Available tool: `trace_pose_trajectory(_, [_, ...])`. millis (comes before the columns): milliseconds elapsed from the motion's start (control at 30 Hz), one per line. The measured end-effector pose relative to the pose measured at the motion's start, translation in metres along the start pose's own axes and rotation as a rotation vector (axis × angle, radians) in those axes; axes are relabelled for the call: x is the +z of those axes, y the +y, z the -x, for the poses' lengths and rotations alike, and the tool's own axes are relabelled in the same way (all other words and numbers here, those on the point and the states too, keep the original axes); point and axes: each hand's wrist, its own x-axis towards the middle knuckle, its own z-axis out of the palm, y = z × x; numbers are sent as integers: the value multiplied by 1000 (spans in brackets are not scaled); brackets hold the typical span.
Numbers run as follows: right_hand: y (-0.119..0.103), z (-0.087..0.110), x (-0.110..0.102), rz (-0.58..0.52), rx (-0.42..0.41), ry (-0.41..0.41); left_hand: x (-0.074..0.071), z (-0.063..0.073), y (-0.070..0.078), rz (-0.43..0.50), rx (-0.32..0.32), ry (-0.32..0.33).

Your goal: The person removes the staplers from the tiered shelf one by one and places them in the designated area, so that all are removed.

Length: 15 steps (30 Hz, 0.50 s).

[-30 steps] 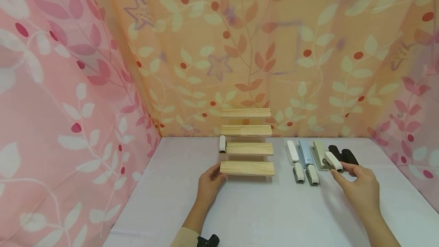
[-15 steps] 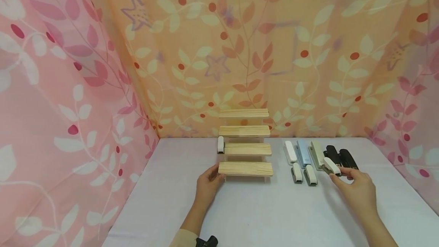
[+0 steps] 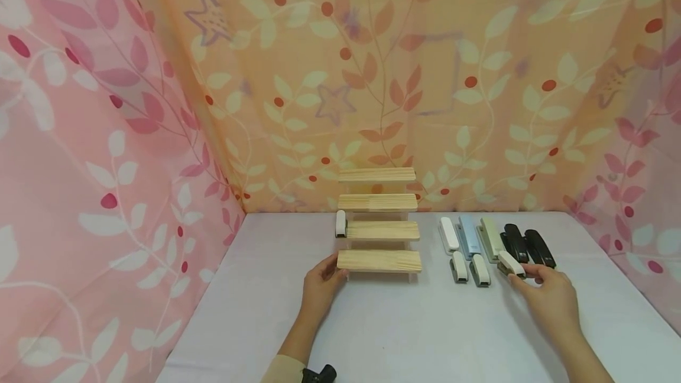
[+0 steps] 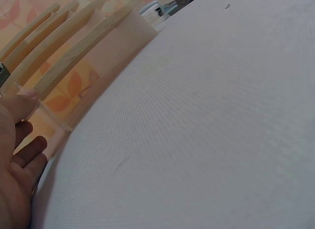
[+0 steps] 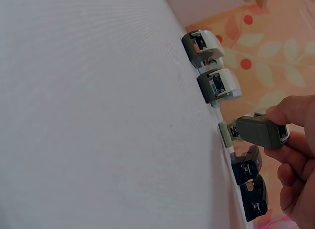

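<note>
In the head view, my right hand (image 3: pixel 550 300) pinches a small white-and-grey stapler (image 3: pixel 511 264) between thumb and fingers, held just in front of a green stapler (image 3: pixel 492 240). The right wrist view shows the grey underside of the held stapler (image 5: pixel 258 131). My left hand (image 3: pixel 321 289) grips the left end of a stepped rack (image 3: pixel 379 260) with wooden shelves and clear supports. Its thumb lies at the lowest shelf's corner, its fingers beside the support (image 4: pixel 30 145). One small white stapler (image 3: pixel 341 224) stands at the left end of the second shelf from the bottom.
Right of the rack are a white stapler (image 3: pixel 449 235), a blue stapler (image 3: pixel 469 237) and two black staplers (image 3: pixel 540 248). Two small white staplers (image 3: pixel 480 270) lie in front of them. Patterned curtains (image 3: pixel 319 75) enclose the white table (image 3: pixel 404 330) at the back and sides.
My right hand has lowered the small white stapler slightly and drawn it nearer, away from the black staplers. The left hand stays on the rack. The whole head view has shifted a little.
</note>
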Motion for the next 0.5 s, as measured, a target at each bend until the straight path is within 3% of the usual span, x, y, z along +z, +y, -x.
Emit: trace_pose_trajectory(500, [10,-1,12,39,49,-59,0,-1,-2,11,-13,1])
